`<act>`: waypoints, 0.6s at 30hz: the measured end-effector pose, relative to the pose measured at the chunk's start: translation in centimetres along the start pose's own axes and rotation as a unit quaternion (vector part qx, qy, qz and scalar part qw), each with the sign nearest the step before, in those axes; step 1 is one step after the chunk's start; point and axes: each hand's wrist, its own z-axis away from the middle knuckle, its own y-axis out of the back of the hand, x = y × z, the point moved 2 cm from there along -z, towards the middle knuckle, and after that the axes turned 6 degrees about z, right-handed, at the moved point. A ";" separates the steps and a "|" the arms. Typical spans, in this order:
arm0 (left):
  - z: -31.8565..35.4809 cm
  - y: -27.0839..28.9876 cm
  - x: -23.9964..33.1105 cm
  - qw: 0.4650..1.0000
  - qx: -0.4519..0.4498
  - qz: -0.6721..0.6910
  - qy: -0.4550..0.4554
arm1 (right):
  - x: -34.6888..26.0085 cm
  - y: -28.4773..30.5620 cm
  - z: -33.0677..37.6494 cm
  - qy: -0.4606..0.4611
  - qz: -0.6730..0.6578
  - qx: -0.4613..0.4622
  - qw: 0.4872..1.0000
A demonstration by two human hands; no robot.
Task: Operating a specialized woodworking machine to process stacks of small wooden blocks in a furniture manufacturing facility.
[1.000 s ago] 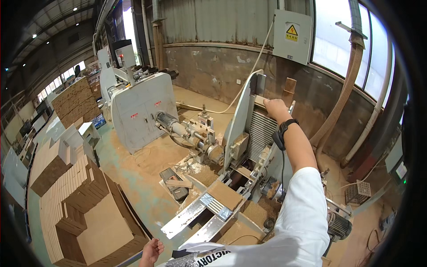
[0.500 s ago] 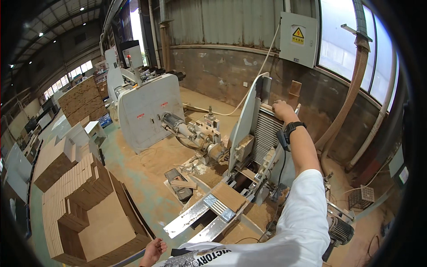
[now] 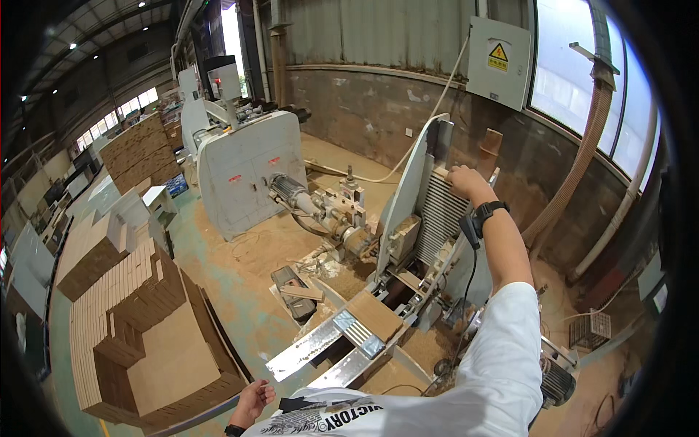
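Observation:
My right hand (image 3: 468,182), with a dark strap and device (image 3: 483,219) on the wrist, reaches to the top of a stack of thin boards (image 3: 441,218). Its fingers bend over the upper edge of the stack, which stands tilted in the machine's upright holder beside a pale curved guard (image 3: 410,191). The fingertips are partly hidden. Low in view, my left hand (image 3: 256,398) hangs empty beside the machine, fingers loosely bent and apart. On the machine's metal bed (image 3: 304,357) lies a brown board (image 3: 374,320), next to a ribbed metal plate (image 3: 358,333).
Stacked brown boards (image 3: 175,357) stand at the left. Ahead is a grey machine housing (image 3: 247,175) with a motor (image 3: 288,188). An open tool case (image 3: 293,293) lies on the dusty floor. A cable (image 3: 466,291) hangs from my wrist device; a ribbed hose (image 3: 582,156) runs down at right.
The view has shifted slightly, and slightly more of my left wrist shows. My right hand remains at the top of the board stack.

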 end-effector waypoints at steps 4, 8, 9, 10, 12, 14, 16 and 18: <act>-0.3 1.2 0.0 1.000 -0.005 0.004 -0.020 | 0.7 1.5 -0.3 -0.083 -0.069 0.196 0.975; -1.5 4.1 0.0 0.999 0.010 0.017 -0.030 | 0.5 2.1 1.6 -0.111 -0.148 0.230 0.955; -2.0 5.2 -0.2 0.999 0.027 0.007 -0.032 | 0.2 1.9 2.5 -0.114 -0.150 0.154 0.970; -2.6 6.5 -0.3 0.998 0.046 -0.001 -0.031 | -0.2 1.8 2.9 -0.123 -0.157 0.095 0.975; -4.1 9.4 -0.9 0.996 0.084 -0.005 -0.034 | -0.8 1.8 3.9 -0.110 -0.132 0.061 0.983; -5.4 12.6 -1.7 0.990 0.138 -0.002 -0.038 | -1.1 2.0 4.4 -0.089 -0.071 0.080 0.990; -5.9 15.5 -3.6 0.982 0.184 0.016 -0.042 | -1.0 1.5 4.2 -0.082 -0.047 0.034 0.995; -6.0 18.1 -4.7 0.966 0.243 -0.041 -0.072 | -0.5 0.7 3.8 -0.076 -0.022 0.014 0.997</act>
